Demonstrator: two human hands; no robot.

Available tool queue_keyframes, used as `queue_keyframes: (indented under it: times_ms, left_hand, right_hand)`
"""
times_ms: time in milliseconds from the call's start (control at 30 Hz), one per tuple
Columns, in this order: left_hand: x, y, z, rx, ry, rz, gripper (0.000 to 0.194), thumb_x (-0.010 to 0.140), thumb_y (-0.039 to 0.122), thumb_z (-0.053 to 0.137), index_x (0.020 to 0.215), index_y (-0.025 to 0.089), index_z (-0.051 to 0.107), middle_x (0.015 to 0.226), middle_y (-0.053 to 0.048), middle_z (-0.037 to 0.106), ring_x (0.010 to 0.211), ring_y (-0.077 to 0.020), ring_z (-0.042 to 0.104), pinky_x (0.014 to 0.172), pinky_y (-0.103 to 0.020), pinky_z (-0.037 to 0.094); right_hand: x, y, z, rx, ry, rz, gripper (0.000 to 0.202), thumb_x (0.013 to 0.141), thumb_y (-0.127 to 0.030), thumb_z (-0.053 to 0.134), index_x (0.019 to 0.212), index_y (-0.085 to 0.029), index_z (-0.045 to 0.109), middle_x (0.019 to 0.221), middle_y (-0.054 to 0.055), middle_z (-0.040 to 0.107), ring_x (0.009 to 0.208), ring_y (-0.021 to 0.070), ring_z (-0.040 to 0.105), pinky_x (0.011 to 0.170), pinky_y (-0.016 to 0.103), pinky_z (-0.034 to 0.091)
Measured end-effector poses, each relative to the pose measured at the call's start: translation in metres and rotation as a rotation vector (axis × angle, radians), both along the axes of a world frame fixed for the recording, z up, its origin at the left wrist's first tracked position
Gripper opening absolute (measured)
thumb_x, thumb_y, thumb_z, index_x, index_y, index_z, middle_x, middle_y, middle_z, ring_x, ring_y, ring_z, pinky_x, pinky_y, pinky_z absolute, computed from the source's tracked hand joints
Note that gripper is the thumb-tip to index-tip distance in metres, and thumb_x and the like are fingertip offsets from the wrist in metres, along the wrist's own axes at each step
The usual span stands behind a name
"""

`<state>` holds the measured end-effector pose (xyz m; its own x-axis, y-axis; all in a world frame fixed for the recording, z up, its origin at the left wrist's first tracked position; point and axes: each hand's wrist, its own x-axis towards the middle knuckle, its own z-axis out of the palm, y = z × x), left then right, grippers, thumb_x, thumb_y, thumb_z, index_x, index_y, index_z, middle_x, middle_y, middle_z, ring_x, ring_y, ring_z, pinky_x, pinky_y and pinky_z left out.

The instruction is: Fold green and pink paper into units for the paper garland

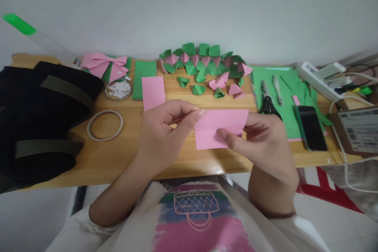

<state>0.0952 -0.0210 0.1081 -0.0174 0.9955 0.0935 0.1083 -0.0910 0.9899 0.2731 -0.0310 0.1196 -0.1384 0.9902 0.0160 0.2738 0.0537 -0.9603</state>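
A pink sheet of paper (206, 138) with a crease running across its middle is held up over the front of the wooden table. My left hand (168, 138) pinches its upper left corner between thumb and fingertips. At the right end, my right hand (262, 141) grips it, thumb in front and the other fingers behind, mostly hidden. Behind my left hand lies another pink sheet (153, 91), overlapping a stack of green sheets (144, 76). Folded green pieces (198, 89) and folded pink pieces (218, 82) sit on the table beyond the held paper.
Left are a dark cloth item (44, 102), a tape roll (105, 125), a round dish of white scraps (118, 89) and a pink bow (104, 65). Right are scissors (268, 104), a craft knife (277, 89), a phone (311, 128), a power strip (320, 80) and a box (357, 130).
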Motion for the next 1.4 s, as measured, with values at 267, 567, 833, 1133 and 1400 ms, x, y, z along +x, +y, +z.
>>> queue_keyframes:
  times_ms: [267,567,833,1133,1400]
  left_hand:
    - [0.0,-0.001,0.0,0.033,0.009,0.002,0.013,0.082,0.021,0.069,0.07,0.027,0.07,0.072,0.004,0.073,0.068,-0.0141,0.07,0.062,-0.023,0.057]
    - [0.009,-0.004,-0.003,-0.069,-0.099,-0.128,0.003,0.074,0.022,0.075,0.071,0.021,0.073,0.076,0.0,0.075,0.072,-0.0151,0.069,0.065,-0.025,0.057]
    - [0.001,-0.007,-0.002,0.061,-0.152,0.004,0.016,0.076,0.014,0.075,0.071,0.03,0.075,0.079,0.003,0.077,0.075,-0.0165,0.072,0.07,-0.029,0.061]
    - [0.001,-0.003,-0.01,0.057,-0.211,0.027,0.016,0.082,0.014,0.068,0.074,0.026,0.075,0.075,0.004,0.075,0.064,-0.0105,0.068,0.059,-0.021,0.055]
    - [-0.002,0.012,-0.026,-0.117,-0.271,0.131,0.011,0.078,0.026,0.069,0.068,0.021,0.068,0.055,0.005,0.063,0.047,-0.0079,0.058,0.044,-0.018,0.048]
  right_hand:
    - [0.0,-0.001,0.001,-0.005,0.016,0.004,0.002,0.077,-0.022,0.075,0.076,-0.023,0.076,0.071,-0.001,0.073,0.062,0.0138,0.064,0.057,0.025,0.053]
    - [0.001,-0.004,-0.002,0.029,0.051,-0.001,0.003,0.077,-0.023,0.074,0.076,-0.025,0.077,0.065,-0.002,0.07,0.06,0.0142,0.062,0.055,0.026,0.052]
    - [0.004,-0.009,-0.004,0.04,0.046,0.015,0.004,0.078,-0.024,0.075,0.075,-0.024,0.076,0.065,-0.001,0.07,0.06,0.0142,0.063,0.055,0.026,0.053]
    - [0.0,-0.003,-0.012,-0.083,0.193,0.027,0.005,0.08,-0.025,0.073,0.077,-0.023,0.076,0.073,-0.001,0.074,0.064,0.0134,0.065,0.061,0.026,0.055]
    - [-0.004,0.0,-0.024,-0.134,0.313,-0.057,0.035,0.079,-0.027,0.074,0.113,-0.024,0.064,0.069,-0.003,0.066,0.062,0.0123,0.062,0.059,0.025,0.053]
